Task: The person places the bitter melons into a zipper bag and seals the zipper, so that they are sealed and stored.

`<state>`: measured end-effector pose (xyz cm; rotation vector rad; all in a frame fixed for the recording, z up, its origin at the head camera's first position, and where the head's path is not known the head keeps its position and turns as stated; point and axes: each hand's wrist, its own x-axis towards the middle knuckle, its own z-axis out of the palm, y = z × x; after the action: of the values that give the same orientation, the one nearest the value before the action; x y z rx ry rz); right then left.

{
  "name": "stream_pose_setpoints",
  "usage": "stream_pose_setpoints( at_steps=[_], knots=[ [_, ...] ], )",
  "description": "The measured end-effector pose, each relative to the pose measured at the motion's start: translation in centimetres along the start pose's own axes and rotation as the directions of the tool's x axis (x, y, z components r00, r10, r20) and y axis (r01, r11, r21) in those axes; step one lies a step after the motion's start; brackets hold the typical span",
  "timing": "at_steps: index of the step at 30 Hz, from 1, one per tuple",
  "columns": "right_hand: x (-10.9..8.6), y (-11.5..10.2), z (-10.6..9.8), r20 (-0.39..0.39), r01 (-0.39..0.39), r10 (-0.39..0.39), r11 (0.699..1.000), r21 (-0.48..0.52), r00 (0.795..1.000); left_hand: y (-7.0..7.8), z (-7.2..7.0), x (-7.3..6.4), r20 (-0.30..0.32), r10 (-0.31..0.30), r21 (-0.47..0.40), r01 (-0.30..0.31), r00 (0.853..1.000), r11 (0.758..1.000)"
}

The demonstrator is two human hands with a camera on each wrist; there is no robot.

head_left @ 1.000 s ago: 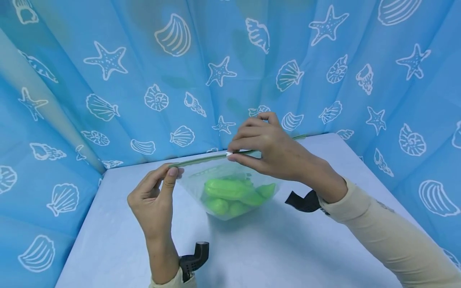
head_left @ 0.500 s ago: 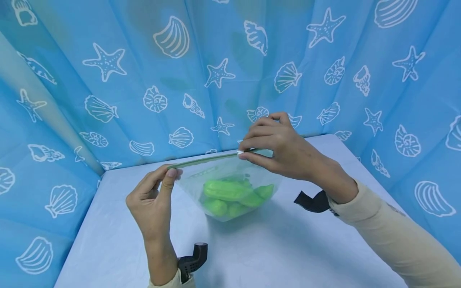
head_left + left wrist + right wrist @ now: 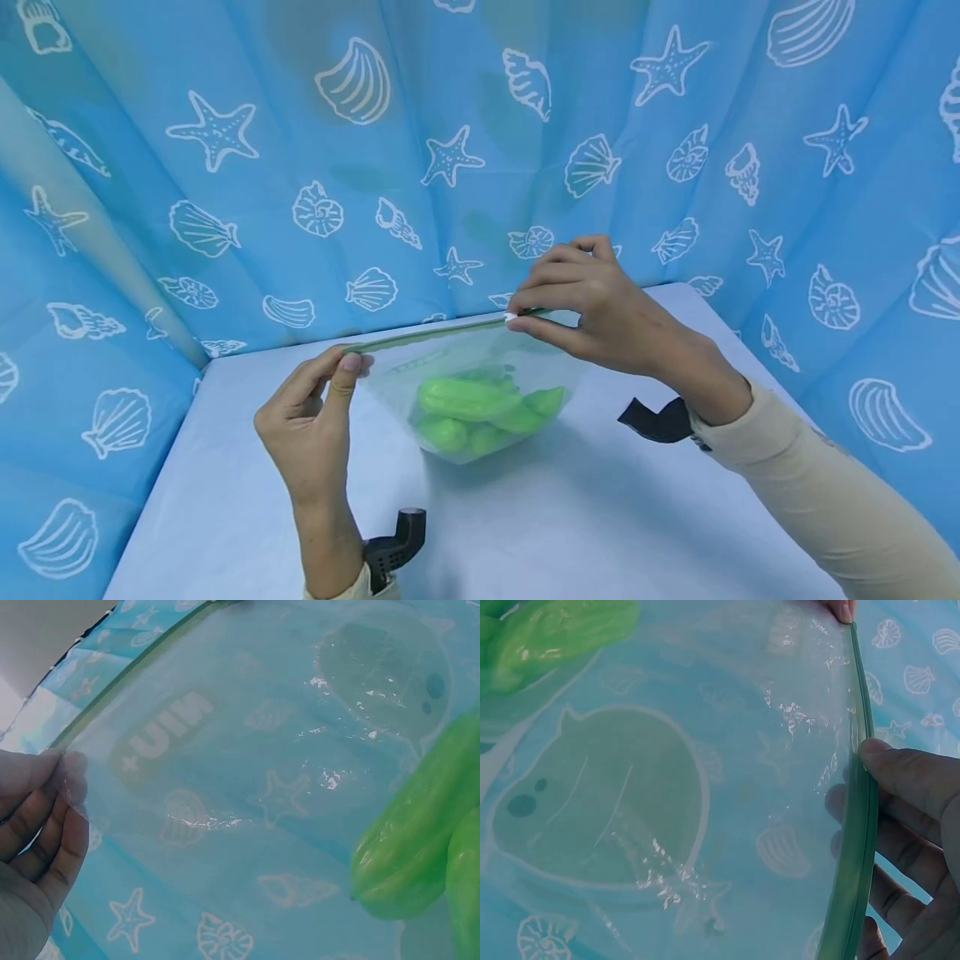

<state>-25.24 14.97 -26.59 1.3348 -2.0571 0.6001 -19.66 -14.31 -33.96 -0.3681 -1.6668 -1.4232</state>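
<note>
A clear zip bag [image 3: 401, 385] with a green zip strip [image 3: 431, 335] hangs between both hands, close over the table. Inside lie several bright green, vegetable-shaped pieces [image 3: 465, 398], one long like a cucumber. My left hand [image 3: 311, 442] pinches the bag's top left corner between thumb and index finger. At the strip, my right hand [image 3: 600, 312] pinches a small white slider [image 3: 511, 317], its other fingers raised behind. The left wrist view shows the left hand [image 3: 37, 832] at the corner; in the right wrist view the right thumb presses the green strip [image 3: 861, 847].
A white-covered table [image 3: 247, 508] lies below the bag. Blue curtains [image 3: 420, 108] printed with white shells and starfish stand behind it and at both sides. A black wrist mount [image 3: 397, 542] sits on the left wrist, another mount [image 3: 660, 421] on the right.
My right hand has slid to the right along the strip with the white slider. The left hand keeps its pinch on the corner, and the whole head view has shifted slightly.
</note>
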Motion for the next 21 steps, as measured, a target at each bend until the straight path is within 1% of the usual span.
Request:
stream_pose_setpoints(
  at_steps=[3, 10, 21],
  knots=[
    [-0.1, 0.1, 0.0, -0.001, 0.0, 0.0, 1.0, -0.004, 1.0, 0.0, -0.2, 0.1, -0.007, 0.001, 0.005, -0.001, 1.0, 1.0],
    [-0.8, 0.5, -0.6, -0.005, -0.011, 0.011, 1.0, -0.015, 1.0, 0.1, 0.0, 0.1, 0.01, -0.004, 0.001, 0.004, 1.0, 1.0],
    [-1.5, 0.8, -0.8, -0.002, -0.019, 0.019, 1.0, -0.009, 1.0, 0.0, -0.2, -0.1, 0.0, -0.011, 0.009, 0.011, 1.0, 1.0]
  ],
)
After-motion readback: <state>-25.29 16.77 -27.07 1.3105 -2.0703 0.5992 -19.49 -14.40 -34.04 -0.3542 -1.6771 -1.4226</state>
